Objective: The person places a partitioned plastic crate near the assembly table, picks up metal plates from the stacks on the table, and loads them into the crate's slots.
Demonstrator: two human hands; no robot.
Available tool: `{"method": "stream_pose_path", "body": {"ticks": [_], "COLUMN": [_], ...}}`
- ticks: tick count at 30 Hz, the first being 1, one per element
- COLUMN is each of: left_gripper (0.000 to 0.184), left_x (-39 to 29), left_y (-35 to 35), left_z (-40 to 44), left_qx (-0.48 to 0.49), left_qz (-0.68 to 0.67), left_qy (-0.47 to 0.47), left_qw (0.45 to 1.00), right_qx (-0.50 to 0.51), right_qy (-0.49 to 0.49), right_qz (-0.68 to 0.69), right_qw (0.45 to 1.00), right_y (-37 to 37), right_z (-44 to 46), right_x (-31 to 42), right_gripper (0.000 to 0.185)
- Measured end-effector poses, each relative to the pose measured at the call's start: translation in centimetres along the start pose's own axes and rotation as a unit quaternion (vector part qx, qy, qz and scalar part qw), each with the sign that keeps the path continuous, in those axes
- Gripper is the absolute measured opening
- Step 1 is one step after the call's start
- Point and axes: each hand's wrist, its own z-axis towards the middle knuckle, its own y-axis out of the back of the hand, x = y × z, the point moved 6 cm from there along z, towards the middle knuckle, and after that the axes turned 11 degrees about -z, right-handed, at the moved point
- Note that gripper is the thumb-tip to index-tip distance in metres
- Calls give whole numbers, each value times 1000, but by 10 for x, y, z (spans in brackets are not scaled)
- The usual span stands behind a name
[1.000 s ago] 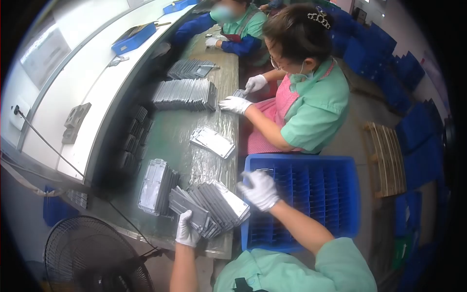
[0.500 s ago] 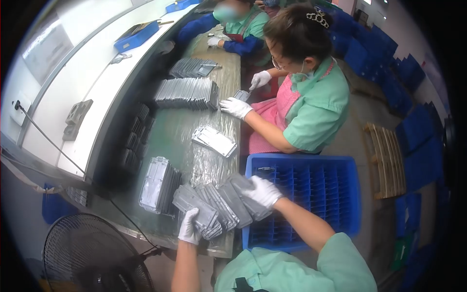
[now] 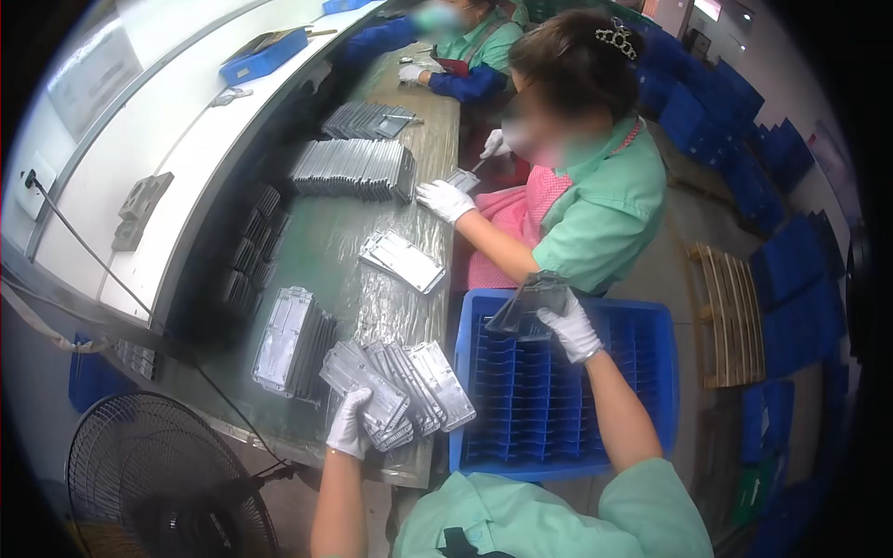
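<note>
My left hand (image 3: 349,425), in a white glove, grips the near end of a fanned bunch of flat grey metal plates (image 3: 381,391) at the table's near edge. My right hand (image 3: 572,329), also gloved, pinches a few dark-looking metal plates (image 3: 530,305) above the far left part of a blue divided crate (image 3: 672,372); motion blurs these plates. Rows of narrow slots fill the crate. Left of the fanned bunch leans a row of similar plates (image 3: 284,339). A small overlapping pile of plates (image 3: 405,260) lies farther up the table.
A co-worker (image 3: 595,195) sits beyond the crate, gloved hands at a plate. Long stacked rows of plates (image 3: 353,169) line the far table (image 3: 316,242). Another person sits farther back. A black fan (image 3: 167,479) stands lower left; a wooden pallet (image 3: 730,316) lies right.
My right hand has moved up and right from the fanned bunch, carrying a few plates over the crate. My left hand stays at the bunch.
</note>
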Motion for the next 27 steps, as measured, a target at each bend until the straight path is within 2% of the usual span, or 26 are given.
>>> {"method": "stream_pose_path", "body": {"ticks": [5,9,14,17,20,23,24,27], "left_gripper": [40,40,39,39,40,40,40,39], "left_x": [-2,-2,-1,-1,-2,-2,-2,-4], "left_y": [3,7,15,9,10,9,7,5], "left_z": [1,2,7,4,5,3,2,2], "left_qx": [-9,-13,-16,-14,-8,-12,-12,-8], "left_qz": [-3,-6,-5,-5,-6,-5,-7,3], "left_qy": [0,-2,-1,6,6,4,7,4], "left_qw": [1000,1000,1000,1000,1000,1000,1000,1000], "right_qx": [56,76,87,101,131,189,228,255], "right_qy": [-13,-20,21,5,38,60,-12,-39], "right_qz": [-24,-120,-223,-268,-501,-513,-509,-506], "right_qw": [998,990,971,958,855,835,830,823], "right_y": [-21,-39,-44,-49,-68,-74,-80,-84], "right_z": [4,3,3,8,14,34,35,37], "right_x": [-25,-19,-21,-11,30,22,34,35], "right_gripper": [34,34,46,49,55,56,51,51]}}
